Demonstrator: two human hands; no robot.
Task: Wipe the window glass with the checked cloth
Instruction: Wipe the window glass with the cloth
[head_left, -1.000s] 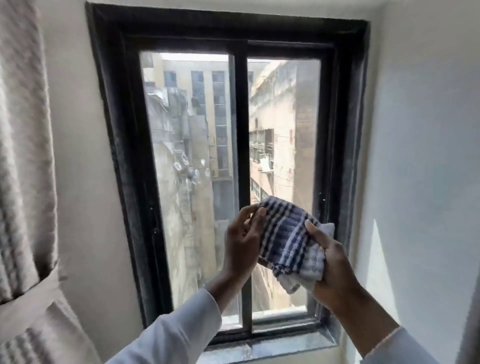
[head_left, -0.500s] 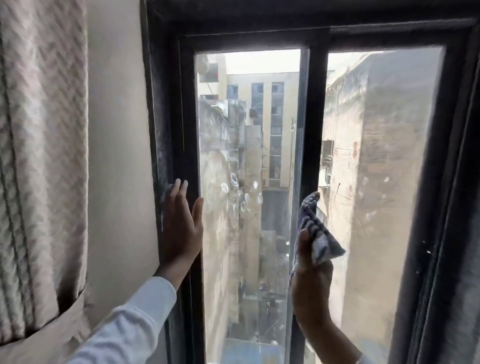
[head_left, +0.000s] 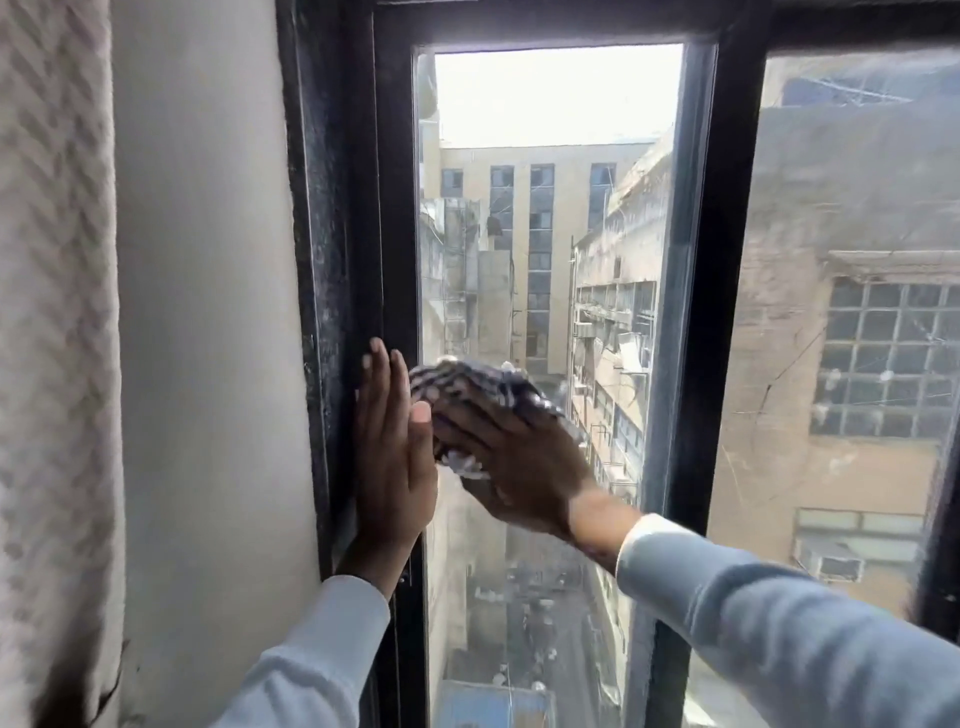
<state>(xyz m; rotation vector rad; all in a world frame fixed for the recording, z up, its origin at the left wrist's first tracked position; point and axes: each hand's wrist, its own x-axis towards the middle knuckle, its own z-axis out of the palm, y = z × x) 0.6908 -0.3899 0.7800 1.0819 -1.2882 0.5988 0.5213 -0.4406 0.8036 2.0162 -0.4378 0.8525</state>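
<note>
The left window pane (head_left: 545, 218) fills the middle of the view, framed in black. My right hand (head_left: 514, 462) presses the bunched blue-and-white checked cloth (head_left: 467, 387) flat against the lower left part of this glass. The cloth is blurred and partly hidden under my fingers. My left hand (head_left: 392, 457) rests flat with fingers straight on the black left frame (head_left: 358, 208), right beside the cloth. It holds nothing. A second pane (head_left: 852, 260) lies to the right, past the black centre bar (head_left: 701, 312).
A pale textured curtain (head_left: 57, 312) hangs at the far left beside a white wall strip (head_left: 208, 312). Both sleeves are light blue. Buildings and a street show through the glass.
My right hand has swept the cloth left from the centre bar across the left pane to my left hand. The view has moved closer. My left hand stays on the frame.
</note>
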